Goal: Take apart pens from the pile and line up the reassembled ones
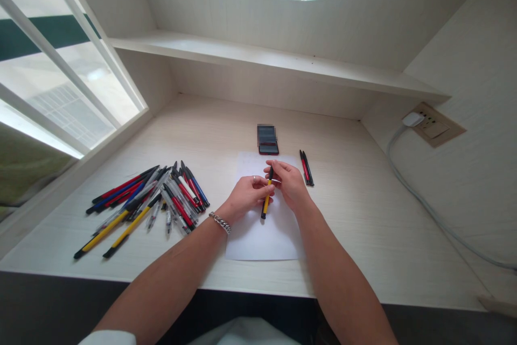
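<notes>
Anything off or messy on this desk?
Nothing spilled or damaged. Only the pen pile left of the paper sheet looks untidy: pens crisscross. The left hand and right hand hold one yellow pen over the sheet; two pens to its right lie parallel.

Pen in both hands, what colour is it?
The pen is yellow with black ends, seen best in the head view.

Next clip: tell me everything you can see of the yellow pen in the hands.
The yellow pen is slim and looks like plastic, with a yellow barrel and black ends. The left hand pinches its middle, the right hand its far end. It slants slightly over the paper; whether its near tip touches the sheet is unclear.
</notes>
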A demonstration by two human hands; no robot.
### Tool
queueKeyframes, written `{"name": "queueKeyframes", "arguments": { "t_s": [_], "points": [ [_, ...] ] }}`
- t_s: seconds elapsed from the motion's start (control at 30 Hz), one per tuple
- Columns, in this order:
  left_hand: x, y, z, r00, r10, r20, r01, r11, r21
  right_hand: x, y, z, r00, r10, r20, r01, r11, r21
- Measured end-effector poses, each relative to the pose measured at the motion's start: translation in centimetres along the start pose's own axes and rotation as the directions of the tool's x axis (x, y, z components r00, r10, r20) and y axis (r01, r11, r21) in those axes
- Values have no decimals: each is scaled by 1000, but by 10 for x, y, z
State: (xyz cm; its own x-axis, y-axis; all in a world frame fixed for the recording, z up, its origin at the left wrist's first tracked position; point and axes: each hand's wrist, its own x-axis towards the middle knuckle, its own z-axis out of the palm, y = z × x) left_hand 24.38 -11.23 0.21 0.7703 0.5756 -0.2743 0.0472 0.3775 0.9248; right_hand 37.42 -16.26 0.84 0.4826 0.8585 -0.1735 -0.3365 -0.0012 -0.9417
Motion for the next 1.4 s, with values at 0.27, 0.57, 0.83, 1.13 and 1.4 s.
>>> {"name": "queueKeyframes", "arguments": {
  "t_s": [0.27, 0.57, 0.83, 1.13, 1.4],
  "points": [
    [0, -1, -2, 1000, -13, 27, 13, 1000, -14, 2, 3, -2, 1000, -8, 25, 8, 1000, -15],
    [1, -1, -1, 1000, -9, 10, 9, 1000, -1, 2, 2, 0, 999, -42, -33, 41, 998, -52],
    [1, -2, -2, 999, -14, 35, 15, 1000, -13, 1, 1, -4, 999, 16, 52, -14, 1000, -27],
    [0, 0, -1, 1000, -14, 19, 14, 1000, -17, 2, 1, -2, 997, -70, -26, 67, 993, -100],
    [0, -1, -1, 999, -10, 47, 11, 1000, -16, -1, -4, -3, 999, 30, 33, -27, 996, -83]
  ]
}}
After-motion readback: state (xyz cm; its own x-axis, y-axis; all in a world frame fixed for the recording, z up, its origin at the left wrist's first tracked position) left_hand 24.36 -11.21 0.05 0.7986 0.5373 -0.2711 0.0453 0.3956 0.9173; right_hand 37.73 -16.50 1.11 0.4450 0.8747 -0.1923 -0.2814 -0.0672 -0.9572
